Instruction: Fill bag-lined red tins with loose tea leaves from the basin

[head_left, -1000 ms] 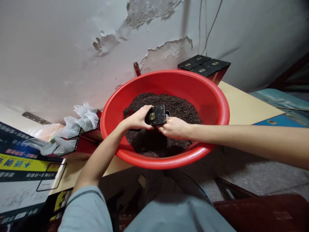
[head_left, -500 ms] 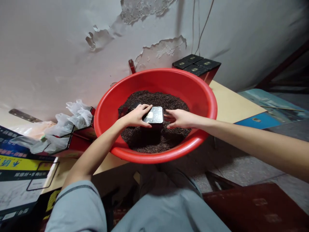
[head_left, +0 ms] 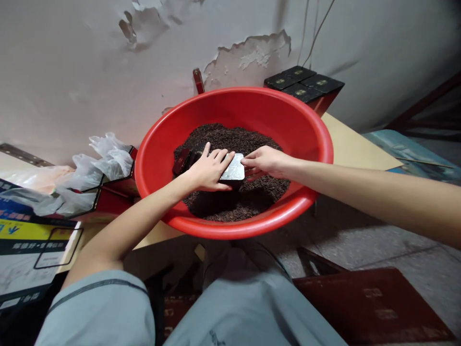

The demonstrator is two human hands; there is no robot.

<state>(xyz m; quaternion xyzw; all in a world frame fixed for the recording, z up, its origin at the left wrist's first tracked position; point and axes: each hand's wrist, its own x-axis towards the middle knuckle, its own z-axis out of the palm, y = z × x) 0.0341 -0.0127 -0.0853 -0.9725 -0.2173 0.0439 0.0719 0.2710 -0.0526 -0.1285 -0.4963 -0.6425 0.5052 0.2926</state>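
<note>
A big red basin (head_left: 234,232) holds dark loose grains (head_left: 230,132). Above the grains is a dark box with a silvery top (head_left: 235,168). My left hand (head_left: 212,169) grips this box from the left, its fingers lying over the top's left part and the thumb at the near side. At the box's right edge, my right hand (head_left: 265,161) has its thumb and fingers drawn together at the top's corner; whether something thin is between them is too small to tell. Another dark red box (head_left: 182,161) lies on the grains, partly behind my left hand.
Boxes with black lids (head_left: 304,85) stand behind the basin at the right. Open red boxes with clear plastic bags (head_left: 111,158) are at the left, by a printed carton (head_left: 25,245). A dark red box (head_left: 374,302) is low at the right.
My right hand has closed in on the box's right edge, and its fingers have come together. My left hand has slid further over the top. The view has shifted slightly.
</note>
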